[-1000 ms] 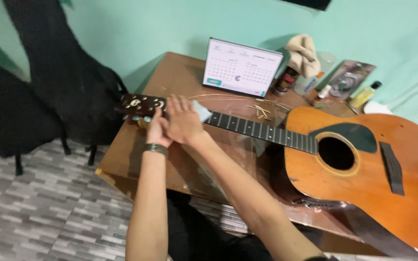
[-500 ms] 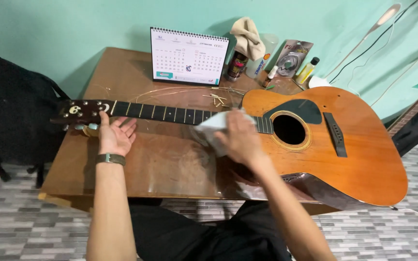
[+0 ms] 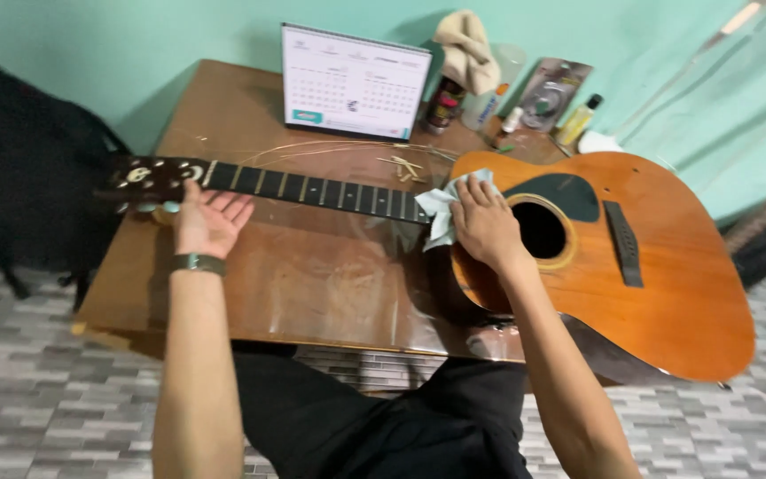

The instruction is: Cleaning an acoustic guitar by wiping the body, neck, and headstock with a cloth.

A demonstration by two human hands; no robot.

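Guitar (image 3: 578, 257) under right hand (image 3: 487, 226), cloth (image 3: 441, 213)

Bare table (image 3: 312, 275) front; clutter behind calendar (image 3: 353, 82)

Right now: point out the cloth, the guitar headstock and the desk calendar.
cloth (image 3: 441, 211), head view, on the bunched part left of the right hand.
guitar headstock (image 3: 148, 176), head view, on its dark face.
desk calendar (image 3: 354, 82), head view, middle of its white page.

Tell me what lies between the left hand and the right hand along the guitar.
In the head view, the dark fretboard of the guitar runs between the left hand and the right hand, which presses a pale cloth. No strings visible on it.
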